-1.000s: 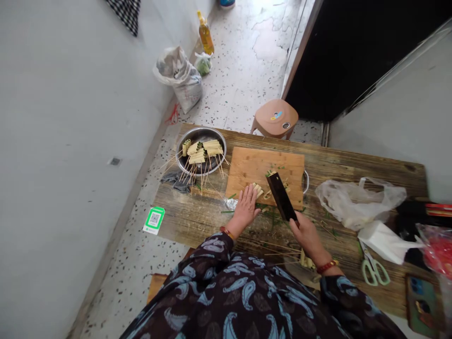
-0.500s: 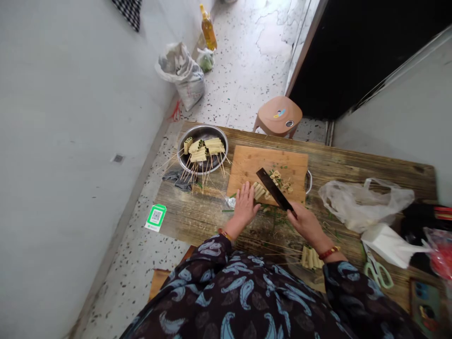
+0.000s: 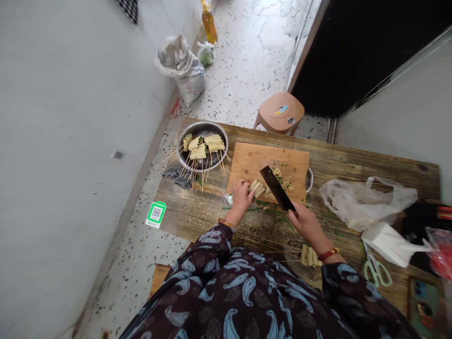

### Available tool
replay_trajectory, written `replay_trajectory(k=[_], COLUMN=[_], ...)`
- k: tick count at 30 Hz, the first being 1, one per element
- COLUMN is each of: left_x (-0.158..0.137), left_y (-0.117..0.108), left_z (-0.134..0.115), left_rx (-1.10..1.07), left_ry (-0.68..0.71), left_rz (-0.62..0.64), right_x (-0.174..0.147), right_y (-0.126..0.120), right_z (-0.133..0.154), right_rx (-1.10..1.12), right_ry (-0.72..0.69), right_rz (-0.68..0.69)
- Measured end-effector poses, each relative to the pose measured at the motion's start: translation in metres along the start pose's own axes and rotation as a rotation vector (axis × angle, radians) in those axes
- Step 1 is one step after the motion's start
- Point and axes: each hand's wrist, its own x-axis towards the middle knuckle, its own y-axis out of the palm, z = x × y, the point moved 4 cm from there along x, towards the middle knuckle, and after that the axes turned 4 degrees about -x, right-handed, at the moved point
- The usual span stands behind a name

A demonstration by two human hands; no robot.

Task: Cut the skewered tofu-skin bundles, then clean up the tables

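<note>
My right hand (image 3: pixel 305 222) grips the handle of a dark cleaver (image 3: pixel 276 188), whose blade slants up and left over the wooden cutting board (image 3: pixel 247 157). Left of the blade lies a row of pale rolls (image 3: pixel 258 188), apparently rolled tofu skin. My left hand (image 3: pixel 242 195) rests at the board's near left edge, fingers bent and pressed together against the left end of these rolls. Short cut ends and green bits (image 3: pixel 286 184) are scattered right of the blade. Another bunch of skewered rolls (image 3: pixel 310 255) lies near my right wrist.
A steel bowl (image 3: pixel 203 129) with skewered rolls (image 3: pixel 213 142) stands at the table's left, beside a dark cloth (image 3: pixel 178 176). Rightward are a plastic bag (image 3: pixel 367 200), scissors (image 3: pixel 377 273), a white box (image 3: pixel 386 245) and a phone (image 3: pixel 423 306). A stool (image 3: pixel 280 112) stands beyond the table.
My left hand's fingers were stretched out flat; now they are curled in against the rolls. The cleaver stays in my right hand, shifted slightly rightward in view.
</note>
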Motion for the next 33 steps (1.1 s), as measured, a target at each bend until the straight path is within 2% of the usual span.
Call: replay_trajectory(k=[7, 15, 18, 24, 30, 33], left_x=[0.012, 0.009, 0.007, 0.013, 0.025, 0.028], left_y=[0.004, 0.001, 0.001, 0.006, 0.018, 0.021], left_z=[0.0, -0.003, -0.009, -0.021, -0.018, -0.015], left_rx=[-0.012, 0.027, 0.098, 0.145, -0.02, -0.03], left_ry=[-0.052, -0.015, 0.023, 0.089, 0.052, 0.053], left_rz=[0.013, 0.006, 0.047, 0.152, 0.184, 0.186], right_x=[-0.011, -0.013, -0.019, -0.039, -0.053, -0.057], right_y=[-0.002, -0.006, 0.003, 0.028, 0.041, 0.049], right_z=[-0.009, -0.005, -0.007, -0.004, 0.005, 0.008], right_rx=[0.036, 0.114, 0.25, 0.66, 0.803, 0.844], right_ry=[0.069, 0.146, 0.281, 0.575, 0.622, 0.639], right_rz=[-0.048, -0.041, -0.012, 0.032, 0.026, 0.026])
